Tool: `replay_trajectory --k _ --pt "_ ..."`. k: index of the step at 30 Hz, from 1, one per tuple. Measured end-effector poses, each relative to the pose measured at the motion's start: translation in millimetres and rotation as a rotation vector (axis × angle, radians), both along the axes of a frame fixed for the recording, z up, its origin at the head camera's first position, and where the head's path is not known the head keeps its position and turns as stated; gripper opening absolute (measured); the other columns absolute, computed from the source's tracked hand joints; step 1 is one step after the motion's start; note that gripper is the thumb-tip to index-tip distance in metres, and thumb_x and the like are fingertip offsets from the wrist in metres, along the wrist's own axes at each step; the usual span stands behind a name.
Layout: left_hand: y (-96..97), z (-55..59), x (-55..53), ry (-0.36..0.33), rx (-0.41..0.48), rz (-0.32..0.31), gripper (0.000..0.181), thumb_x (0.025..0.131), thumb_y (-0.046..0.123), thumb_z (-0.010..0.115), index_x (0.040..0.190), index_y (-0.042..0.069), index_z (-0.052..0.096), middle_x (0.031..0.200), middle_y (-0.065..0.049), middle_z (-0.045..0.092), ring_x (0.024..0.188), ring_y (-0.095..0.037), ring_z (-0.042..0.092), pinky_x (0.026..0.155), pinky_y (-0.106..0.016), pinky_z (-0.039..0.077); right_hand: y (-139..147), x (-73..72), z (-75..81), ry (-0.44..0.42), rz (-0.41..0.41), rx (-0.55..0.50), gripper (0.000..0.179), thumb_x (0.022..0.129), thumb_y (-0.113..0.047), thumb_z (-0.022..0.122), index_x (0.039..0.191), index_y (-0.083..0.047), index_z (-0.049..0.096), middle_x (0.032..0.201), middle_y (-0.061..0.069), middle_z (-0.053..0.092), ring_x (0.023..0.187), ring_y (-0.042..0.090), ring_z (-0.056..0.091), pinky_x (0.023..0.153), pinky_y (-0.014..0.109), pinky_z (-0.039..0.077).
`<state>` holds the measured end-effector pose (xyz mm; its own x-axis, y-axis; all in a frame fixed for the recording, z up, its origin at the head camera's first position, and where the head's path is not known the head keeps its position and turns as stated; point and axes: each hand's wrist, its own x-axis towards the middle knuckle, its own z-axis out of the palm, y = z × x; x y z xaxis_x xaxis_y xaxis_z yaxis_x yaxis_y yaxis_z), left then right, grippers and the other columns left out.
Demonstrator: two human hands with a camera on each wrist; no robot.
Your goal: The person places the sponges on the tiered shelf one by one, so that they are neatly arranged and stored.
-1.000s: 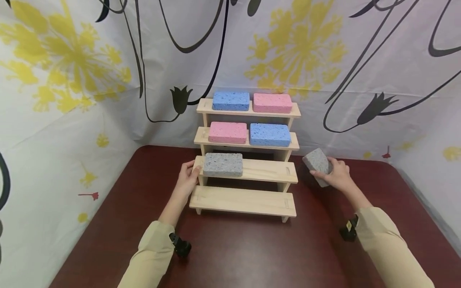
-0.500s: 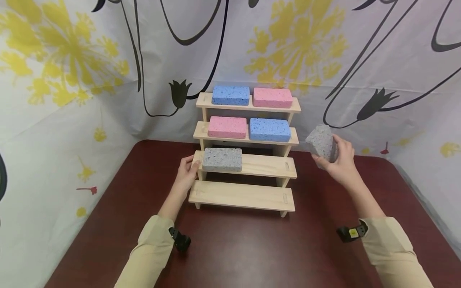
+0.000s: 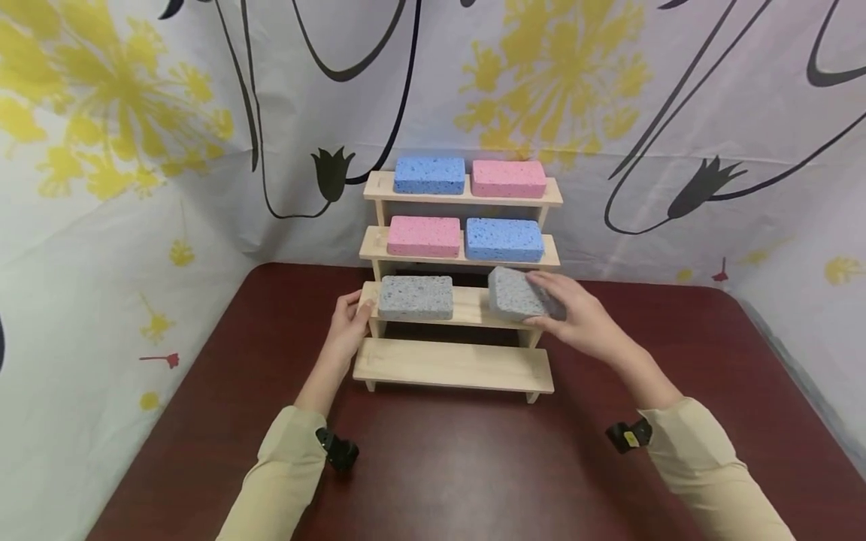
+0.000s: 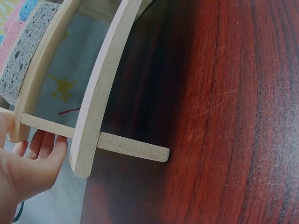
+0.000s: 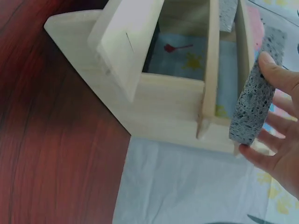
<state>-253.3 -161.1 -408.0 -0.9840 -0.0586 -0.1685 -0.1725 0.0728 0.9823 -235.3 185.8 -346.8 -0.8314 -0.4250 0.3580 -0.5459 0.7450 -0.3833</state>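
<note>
A grey sponge [image 3: 510, 294] is in my right hand [image 3: 580, 317], thumb at its near side and fingers over the far side. It is slightly tilted and overlaps the right part of the second step from the bottom of a wooden stepped stand [image 3: 453, 365]. In the right wrist view the same sponge [image 5: 254, 102] appears on edge between thumb and fingers. My left hand [image 3: 348, 327] grips the left end of that step. The left wrist view shows the left hand's fingers [image 4: 44, 149] curled under the wood. Another grey sponge [image 3: 416, 297] lies on this step's left half.
Above it, a pink sponge [image 3: 424, 237] and a blue sponge [image 3: 504, 240] share one step. The top step bears a blue sponge [image 3: 429, 175] and a pink sponge [image 3: 509, 179]. The stand rests on a dark red-brown table [image 3: 460, 458] before a patterned cloth [image 3: 284, 113].
My right hand has lifted the grey sponge from right of the stand, then carried it left and down over the second-lowest step. The left hand keeps its grip on the stand.
</note>
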Motion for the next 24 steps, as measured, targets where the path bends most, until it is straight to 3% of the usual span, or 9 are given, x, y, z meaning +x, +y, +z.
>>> replay_trajectory --k 6,13,19,24 --pt "-1.0 -1.2 4.7 -0.001 -0.003 0.0 0.047 0.099 0.022 0.039 0.14 0.007 0.022 0.136 -0.019 0.041 0.123 -0.028 0.045 0.104 -0.044 0.036 -16.9 -9.1 -4.3 -0.065 0.004 0.111 0.064 0.076 -0.025 0.073 0.132 -0.006 0.048 0.136 0.018 0.047 0.127 0.039 0.039 0.1 0.055 0.034" --pt "-5.1 -13.7 20.3 -0.018 -0.026 -0.003 0.046 0.099 0.022 0.039 0.139 0.006 0.023 0.137 -0.02 0.04 0.123 -0.029 0.045 0.103 -0.044 0.036 -30.2 0.2 -21.3 -0.061 0.041 0.202 0.06 0.078 -0.032 0.07 0.129 -0.006 0.052 0.134 0.017 0.049 0.123 0.039 0.044 0.095 0.055 0.039" --pt "-5.9 -12.1 16.3 0.025 -0.026 -0.008 0.046 0.098 0.021 0.04 0.138 0.004 0.024 0.134 -0.021 0.042 0.12 -0.03 0.046 0.102 -0.046 0.037 -33.9 0.4 -25.1 0.044 0.035 0.233 0.06 0.077 -0.032 0.071 0.127 -0.005 0.053 0.132 0.019 0.051 0.12 0.038 0.047 0.093 0.054 0.04" --pt "-11.3 -12.8 9.0 0.024 -0.057 -0.039 0.047 0.099 0.021 0.039 0.139 0.004 0.023 0.135 -0.022 0.041 0.12 -0.032 0.046 0.101 -0.047 0.038 -39.1 -0.9 -29.2 0.074 0.007 0.288 0.06 0.078 -0.034 0.07 0.127 -0.004 0.053 0.132 0.019 0.05 0.12 0.038 0.047 0.093 0.053 0.04"
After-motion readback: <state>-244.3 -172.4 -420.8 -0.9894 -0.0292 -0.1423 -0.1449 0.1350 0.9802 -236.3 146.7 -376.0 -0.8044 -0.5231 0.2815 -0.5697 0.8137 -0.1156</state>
